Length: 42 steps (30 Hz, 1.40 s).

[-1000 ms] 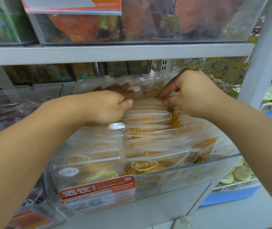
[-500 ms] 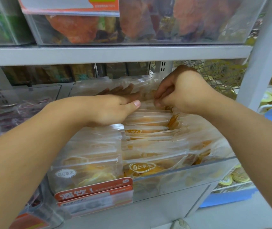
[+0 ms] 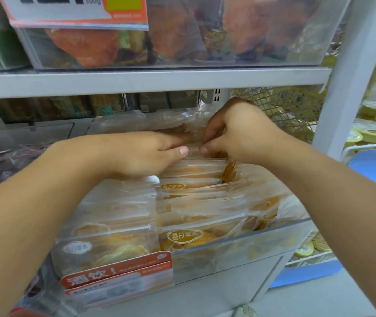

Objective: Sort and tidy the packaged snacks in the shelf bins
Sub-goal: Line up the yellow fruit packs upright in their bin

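The step in hand looks like straightening the rear packets in the clear bin point(image 3: 239, 245), which sits on the lower shelf, its front wall carrying an orange label point(image 3: 116, 271). Toward the back of the bin, the left hand point(image 3: 141, 154) lies flat on the snack packets point(image 3: 189, 186), fingers straight and pressed together, thumb extended. Just beside it, the right hand point(image 3: 235, 133) curls its fingers and pinches the top edge of a packet at the rear of the bin. The next move probably calls for pulling that packet upright and pressing the row level. Headroom is tight: the shelf board point(image 3: 155, 80) runs close above the bin, and the upright post point(image 3: 342, 88) stands to the bin's right.
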Tool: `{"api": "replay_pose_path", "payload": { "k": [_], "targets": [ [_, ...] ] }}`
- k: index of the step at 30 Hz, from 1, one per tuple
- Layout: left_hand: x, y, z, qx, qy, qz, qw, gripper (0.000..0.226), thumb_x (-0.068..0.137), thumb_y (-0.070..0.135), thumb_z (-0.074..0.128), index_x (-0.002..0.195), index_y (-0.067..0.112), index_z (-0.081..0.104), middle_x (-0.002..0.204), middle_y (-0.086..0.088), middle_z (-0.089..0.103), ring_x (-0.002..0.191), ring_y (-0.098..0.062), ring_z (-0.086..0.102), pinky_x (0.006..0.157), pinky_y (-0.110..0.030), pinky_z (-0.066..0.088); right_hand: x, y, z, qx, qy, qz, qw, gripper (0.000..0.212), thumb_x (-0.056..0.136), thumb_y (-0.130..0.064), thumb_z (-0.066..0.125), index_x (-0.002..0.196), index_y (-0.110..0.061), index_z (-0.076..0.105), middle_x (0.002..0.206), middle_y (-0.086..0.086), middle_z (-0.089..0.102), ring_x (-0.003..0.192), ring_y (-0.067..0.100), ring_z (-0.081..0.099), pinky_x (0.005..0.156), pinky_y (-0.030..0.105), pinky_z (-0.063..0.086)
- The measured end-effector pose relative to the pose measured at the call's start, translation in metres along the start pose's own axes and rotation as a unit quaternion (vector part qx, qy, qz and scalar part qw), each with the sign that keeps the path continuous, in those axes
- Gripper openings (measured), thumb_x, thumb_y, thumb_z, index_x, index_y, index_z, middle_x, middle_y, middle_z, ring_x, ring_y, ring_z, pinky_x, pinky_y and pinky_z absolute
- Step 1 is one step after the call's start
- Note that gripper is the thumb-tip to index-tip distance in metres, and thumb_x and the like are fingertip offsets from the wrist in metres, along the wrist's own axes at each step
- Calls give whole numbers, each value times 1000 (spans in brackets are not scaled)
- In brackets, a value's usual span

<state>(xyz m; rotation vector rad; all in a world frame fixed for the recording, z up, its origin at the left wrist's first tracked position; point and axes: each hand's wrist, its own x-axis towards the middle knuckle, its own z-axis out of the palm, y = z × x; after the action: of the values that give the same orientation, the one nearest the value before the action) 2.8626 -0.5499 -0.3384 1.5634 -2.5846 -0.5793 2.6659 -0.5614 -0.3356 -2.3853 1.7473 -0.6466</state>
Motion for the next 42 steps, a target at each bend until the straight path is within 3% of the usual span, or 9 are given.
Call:
{"api": "replay_pose_path", "payload": {
  "k": [6, 10, 12, 16, 21, 27, 33, 40, 42],
  "targets": [
    [7, 22, -2, 86, 20, 22, 996, 61, 98, 59, 36, 155, 44, 19, 159, 20, 27, 144, -5, 29, 121, -33, 24, -23, 37, -25, 20, -11, 36, 999, 48, 66, -47, 87, 109, -34, 72, 116, -9, 65, 109, 11, 57, 90, 28, 45],
    [16, 43, 7, 45, 1, 31, 999, 58, 99, 56, 36, 154, 44, 23, 157, 19, 31, 142, -6, 33, 120, -34, 26, -22, 55, -27, 122, 13, 54, 991, 17, 87, -37, 73, 99, -25, 77, 81, -16, 71, 78, -2, 63, 74, 16, 46],
    [18, 50, 7, 50, 5, 32, 998, 53, 101, 53, 33, 152, 39, 33, 154, 16, 38, 139, -8, 37, 116, -31, 29, -16, 67, -27, 91, 48, 62, 993, 13, 90, -26, 72, 102, -23, 78, 92, -8, 73, 87, 6, 64, 78, 16, 42],
    [33, 65, 7, 76, 113, 9, 991, 38, 106, 43, 33, 127, 24, 58, 116, 4, 61, 97, -14, 51, 84, -25, 35, -3, 77, -22, 53, 84, 83, 992, 19, 85, -14, 76, 103, -20, 76, 98, 3, 73, 87, 14, 63, 74, 12, 39],
    [68, 70, 18, 85, 101, -66, 989, 24, 100, 27, 45, 83, 18, 60, 82, -1, 57, 72, -16, 53, 57, -27, 36, 5, 82, -12, 24, 78, 106, 991, 27, 91, -10, 66, 116, -19, 71, 101, 4, 66, 91, 18, 61, 83, 21, 46],
    [91, 81, 20, 54, 188, -193, 962, 14, 85, 16, 62, 98, 12, 65, 87, -8, 60, 76, -26, 58, 68, -35, 49, 9, 78, -16, 9, 63, 136, 989, 17, 88, -15, 69, 104, -12, 75, 107, 10, 71, 97, 30, 66, 88, 33, 56],
    [78, 70, 16, 26, 210, -157, 965, 25, 93, 10, 58, 108, 21, 75, 110, 1, 69, 96, -23, 64, 87, -30, 51, 1, 79, -17, 11, 74, 116, 990, 6, 82, -13, 64, 84, -12, 70, 83, 5, 64, 83, 25, 62, 61, 24, 45],
    [95, 64, 19, -124, 236, -81, 960, 27, 97, 10, 62, 119, 20, 72, 115, 6, 65, 106, -17, 60, 92, -22, 43, -8, 72, -18, 92, 63, 83, 990, 62, 86, -26, 74, 139, -25, 42, 129, 6, 60, 117, 28, 57, 90, 30, 46],
    [101, 66, 21, -130, 245, -61, 959, 20, 98, 14, 61, 110, 22, 75, 103, 10, 65, 100, -15, 62, 90, -22, 45, -3, 74, -16, 88, 50, 75, 992, 53, 87, -27, 75, 134, -31, 52, 127, 5, 61, 117, 27, 58, 96, 31, 48]
  ]
}}
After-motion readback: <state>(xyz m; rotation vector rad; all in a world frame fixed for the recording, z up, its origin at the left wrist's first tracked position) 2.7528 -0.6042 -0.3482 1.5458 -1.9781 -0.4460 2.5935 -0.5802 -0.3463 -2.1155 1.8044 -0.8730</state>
